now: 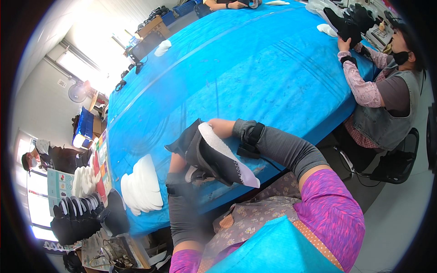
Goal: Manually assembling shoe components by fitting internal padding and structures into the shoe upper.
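A black shoe upper [193, 148] is held up over the near edge of the table. A long white lining piece [223, 148] runs along its side, with zigzag stitching on one edge. At the upper's far right end my right hand [221, 128] grips it, the fingertips hidden behind the material. My left hand [178, 162] supports it from the left and below, closed against it, with most of the fingers covered by the upper. Left of my left forearm lies a fanned stack of white insoles [142, 186] on the blue-covered table [195, 91].
Black uppers [82, 216] stand in a row at the lower left, beside more white insoles [84, 182]. At the right a seated co-worker [382, 91] holds a black boot [343, 27]. A black strap-like device [249, 149] sits by my right forearm. Another person's hand [236, 5] is at the far edge.
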The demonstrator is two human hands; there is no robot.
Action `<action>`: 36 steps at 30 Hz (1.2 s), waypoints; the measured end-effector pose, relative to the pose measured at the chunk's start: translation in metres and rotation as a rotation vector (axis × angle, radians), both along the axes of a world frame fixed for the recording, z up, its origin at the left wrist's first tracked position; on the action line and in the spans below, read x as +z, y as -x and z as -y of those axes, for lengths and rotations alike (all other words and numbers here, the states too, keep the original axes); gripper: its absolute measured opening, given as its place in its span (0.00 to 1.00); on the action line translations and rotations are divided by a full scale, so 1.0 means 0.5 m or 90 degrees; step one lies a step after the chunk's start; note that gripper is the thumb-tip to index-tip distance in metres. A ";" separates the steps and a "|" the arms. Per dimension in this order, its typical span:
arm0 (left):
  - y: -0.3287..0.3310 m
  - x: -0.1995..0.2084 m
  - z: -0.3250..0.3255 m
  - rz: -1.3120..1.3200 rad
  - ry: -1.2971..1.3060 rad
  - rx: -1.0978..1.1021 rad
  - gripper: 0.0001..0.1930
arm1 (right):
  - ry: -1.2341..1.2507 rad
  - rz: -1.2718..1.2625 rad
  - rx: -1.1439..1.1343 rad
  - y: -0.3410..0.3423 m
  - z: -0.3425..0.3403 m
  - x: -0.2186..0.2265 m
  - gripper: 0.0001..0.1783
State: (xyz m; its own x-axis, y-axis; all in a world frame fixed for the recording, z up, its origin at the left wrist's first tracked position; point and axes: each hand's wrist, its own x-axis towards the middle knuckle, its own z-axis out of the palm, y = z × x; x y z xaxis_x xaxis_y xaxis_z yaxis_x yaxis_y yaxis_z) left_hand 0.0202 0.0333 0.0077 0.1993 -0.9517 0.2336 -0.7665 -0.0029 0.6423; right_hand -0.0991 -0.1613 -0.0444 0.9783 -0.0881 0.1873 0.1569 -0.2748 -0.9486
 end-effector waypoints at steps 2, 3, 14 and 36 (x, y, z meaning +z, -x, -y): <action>-0.002 -0.001 -0.003 0.005 -0.003 0.003 0.21 | -0.003 -0.003 0.000 0.000 -0.003 0.001 0.17; -0.003 -0.002 -0.004 0.009 -0.004 0.004 0.21 | -0.004 -0.004 0.000 -0.001 -0.004 0.001 0.17; 0.025 0.033 0.006 -0.010 -0.042 -0.010 0.23 | 0.028 -0.010 0.006 0.006 0.002 0.004 0.17; 0.011 0.009 0.008 0.125 0.031 -0.023 0.21 | -0.050 0.022 0.006 0.015 -0.002 0.010 0.20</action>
